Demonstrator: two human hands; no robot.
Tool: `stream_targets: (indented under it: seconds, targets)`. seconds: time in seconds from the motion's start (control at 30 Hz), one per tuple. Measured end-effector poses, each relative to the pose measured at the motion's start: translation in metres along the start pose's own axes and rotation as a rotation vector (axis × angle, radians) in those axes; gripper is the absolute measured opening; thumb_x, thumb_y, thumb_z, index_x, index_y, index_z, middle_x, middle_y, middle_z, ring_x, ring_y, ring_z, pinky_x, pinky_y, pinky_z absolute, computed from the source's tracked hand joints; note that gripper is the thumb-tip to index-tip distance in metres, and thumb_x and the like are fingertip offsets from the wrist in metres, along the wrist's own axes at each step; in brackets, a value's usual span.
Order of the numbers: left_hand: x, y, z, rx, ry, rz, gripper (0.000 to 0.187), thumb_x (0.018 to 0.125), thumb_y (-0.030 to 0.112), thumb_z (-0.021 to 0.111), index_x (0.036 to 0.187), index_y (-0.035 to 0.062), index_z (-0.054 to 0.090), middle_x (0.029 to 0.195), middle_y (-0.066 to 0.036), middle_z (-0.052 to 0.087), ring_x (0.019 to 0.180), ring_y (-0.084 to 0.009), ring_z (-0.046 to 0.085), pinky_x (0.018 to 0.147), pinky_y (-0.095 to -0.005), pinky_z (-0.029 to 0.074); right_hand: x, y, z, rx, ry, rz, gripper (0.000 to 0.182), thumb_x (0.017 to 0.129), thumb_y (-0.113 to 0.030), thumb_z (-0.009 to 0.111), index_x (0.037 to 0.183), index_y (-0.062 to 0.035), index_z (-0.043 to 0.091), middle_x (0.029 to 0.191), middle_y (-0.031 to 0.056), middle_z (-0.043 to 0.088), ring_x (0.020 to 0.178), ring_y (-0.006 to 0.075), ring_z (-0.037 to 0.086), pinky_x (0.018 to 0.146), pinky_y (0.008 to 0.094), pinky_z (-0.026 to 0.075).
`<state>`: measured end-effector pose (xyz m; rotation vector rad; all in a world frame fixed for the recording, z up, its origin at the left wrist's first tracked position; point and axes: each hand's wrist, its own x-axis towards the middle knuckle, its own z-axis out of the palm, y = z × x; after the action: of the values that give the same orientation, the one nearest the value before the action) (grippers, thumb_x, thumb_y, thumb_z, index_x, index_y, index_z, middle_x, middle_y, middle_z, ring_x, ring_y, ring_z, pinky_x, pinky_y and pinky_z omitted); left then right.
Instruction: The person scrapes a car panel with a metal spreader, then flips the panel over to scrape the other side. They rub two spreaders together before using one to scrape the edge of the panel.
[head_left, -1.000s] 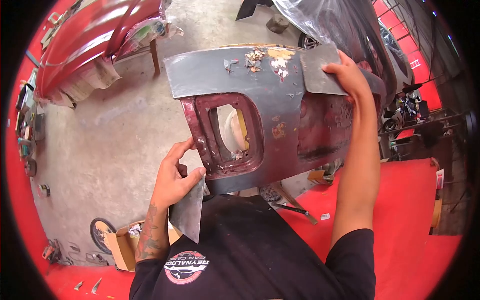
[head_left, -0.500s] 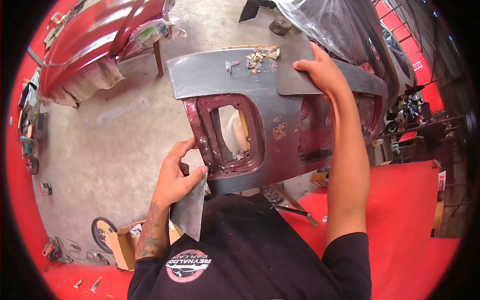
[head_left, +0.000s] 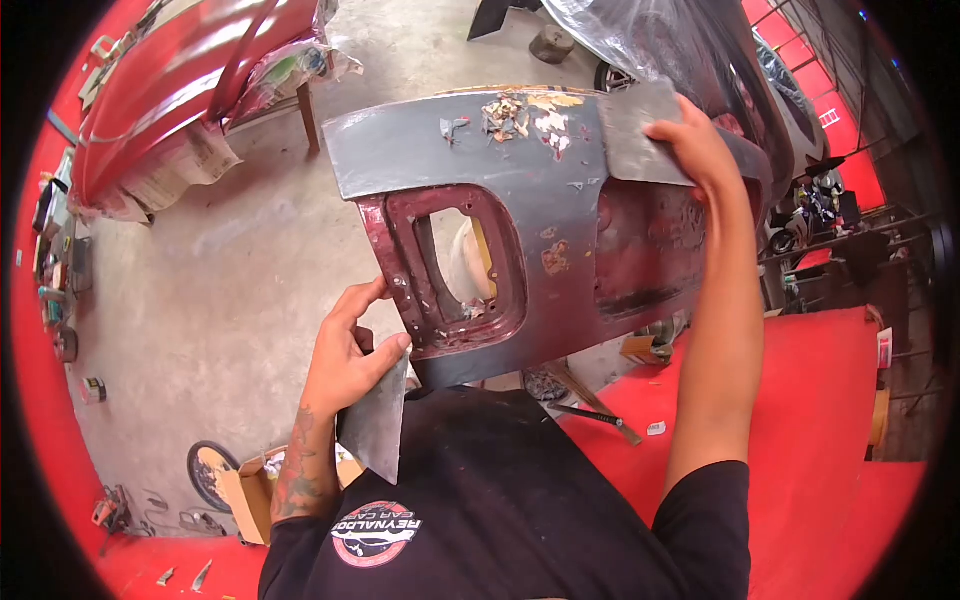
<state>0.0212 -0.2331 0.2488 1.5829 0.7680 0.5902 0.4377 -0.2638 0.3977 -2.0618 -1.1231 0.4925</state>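
1. Two hands are in view, each with its grip closed on one flat grey sheet, so two sheets are counted in all.
2. The right hand [head_left: 700, 150] is stretched out to the far upper edge of one grey car body panel [head_left: 470, 160]. Its fingers press the first grey sheet [head_left: 635, 140] flat against the panel face, and the sheet spreads out to the left of the grip.
3. The left hand [head_left: 350, 355] is held close to the chest, thumb on top, pinching the second grey sheet [head_left: 378, 425] by its upper corner. That sheet hangs down below the grip, in front of the black shirt [head_left: 500, 500], and its top corner sits just beside the lower edge of the panel.
4. The panel lies between the two grips, tilted, with its grey face toward the camera and a dark red underlayer showing lower down.
5. One rectangular opening [head_left: 455, 260] cuts through the panel, just above the left grip.
6. One cluster of chipped patches [head_left: 525, 115], yellowish and pale, sits near the top edge of the panel, just left of the right grip's sheet.
7. One smaller rust-coloured spot [head_left: 553, 258] shows lower on the panel, below and left of the right grip.
8. One red car body [head_left: 190, 70] stands well away to the left of both grips, on the concrete floor [head_left: 230, 290].
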Motion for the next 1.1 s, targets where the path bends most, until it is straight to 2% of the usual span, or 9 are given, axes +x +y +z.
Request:
stream_targets:
  seconds: [0.13,0.23,0.37,0.47,0.53,0.77,0.83,0.93,1.1]
  targets:
    - [0.001,-0.004,0.0,0.003,0.014,0.041,0.066,0.077,0.01,0.07,0.138,-0.0013,0.047,0.123,-0.006,0.054,0.054,-0.0006,0.042,0.049,-0.0193,0.036,0.016,0.02,-0.02,0.171,-0.009,0.112,0.047,0.078,-0.01,0.062,0.123,-0.0001,0.054,0.097,0.012,0.067,0.076,0.0183,0.065,0.064,0.0298,0.051]
    - [0.001,-0.002,-0.001,0.018,-0.002,0.006,0.066,0.077,0.009,0.069,0.138,-0.001,0.046,0.124,-0.007,0.054,0.055,-0.0007,0.043,0.049,-0.0191,0.037,0.02,-0.025,0.028,-0.127,-0.019,0.189,0.054,0.076,-0.015,0.065,0.126,0.0003,0.052,0.094,0.0137,0.067,0.069,0.0179,0.063,0.061,0.0302,0.05]
    - [0.0,0.001,0.0,-0.023,0.011,0.025,0.065,0.078,0.009,0.069,0.138,-0.0007,0.046,0.124,-0.007,0.054,0.055,-0.0009,0.044,0.049,-0.0189,0.037,0.035,-0.005,0.001,0.041,-0.074,0.033,0.054,0.075,-0.014,0.065,0.126,0.001,0.052,0.098,0.0144,0.067,0.073,0.0196,0.065,0.064,0.0315,0.051]
    - [-0.002,0.005,0.0,-0.042,0.031,-0.051,0.066,0.074,0.008,0.073,0.134,-0.0025,0.049,0.122,-0.01,0.056,0.083,-0.0077,0.056,0.056,-0.0206,0.044,0.036,-0.003,-0.002,0.147,-0.106,0.061,0.055,0.074,-0.014,0.066,0.126,0.0012,0.052,0.101,0.0149,0.067,0.08,0.0208,0.065,0.068,0.0339,0.052]
    - [0.0,0.005,0.001,-0.026,0.036,-0.039,0.066,0.074,0.008,0.073,0.134,-0.0025,0.049,0.122,-0.011,0.056,0.081,-0.0074,0.056,0.055,-0.0208,0.043,0.03,-0.019,0.031,-0.085,-0.006,-0.022,0.05,0.076,-0.008,0.062,0.124,-0.0015,0.053,0.098,0.0092,0.066,0.076,0.0151,0.063,0.07,0.0289,0.051]
    - [-0.001,0.004,0.001,-0.027,0.028,-0.068,0.066,0.074,0.008,0.074,0.134,-0.0045,0.049,0.122,-0.011,0.056,0.08,-0.0074,0.056,0.055,-0.0209,0.043,0.043,0.002,0.0,0.069,-0.104,0.027,0.054,0.074,-0.014,0.064,0.125,0.0,0.053,0.1,0.0141,0.067,0.083,0.022,0.064,0.076,0.0345,0.05]
    - [-0.001,-0.003,0.004,-0.026,0.046,0.022,0.065,0.078,0.011,0.071,0.137,-0.0011,0.047,0.124,-0.007,0.054,0.055,-0.0008,0.043,0.049,-0.0193,0.036,0.07,0.044,0.013,0.068,0.029,-0.03,0.052,0.075,-0.015,0.064,0.123,-0.0001,0.053,0.094,0.0128,0.068,0.076,0.0208,0.065,0.069,0.0336,0.051]
    - [0.0,0.001,0.002,-0.024,0.023,-0.033,0.065,0.077,0.01,0.07,0.137,-0.0013,0.048,0.124,-0.007,0.054,0.055,-0.0008,0.043,0.049,-0.0192,0.036,0.044,-0.019,0.04,-0.092,-0.031,-0.045,0.051,0.075,-0.016,0.064,0.122,0.0002,0.054,0.094,0.0122,0.067,0.075,0.0195,0.065,0.067,0.0329,0.051]
    - [0.001,0.002,0.002,-0.049,0.026,-0.017,0.064,0.077,0.009,0.07,0.136,-0.0014,0.048,0.124,-0.007,0.053,0.055,-0.0008,0.044,0.049,-0.019,0.036,0.046,0.01,0.003,0.155,-0.078,0.026,0.054,0.074,-0.016,0.065,0.125,-0.0021,0.054,0.096,0.0117,0.067,0.072,0.0189,0.063,0.066,0.0323,0.051]
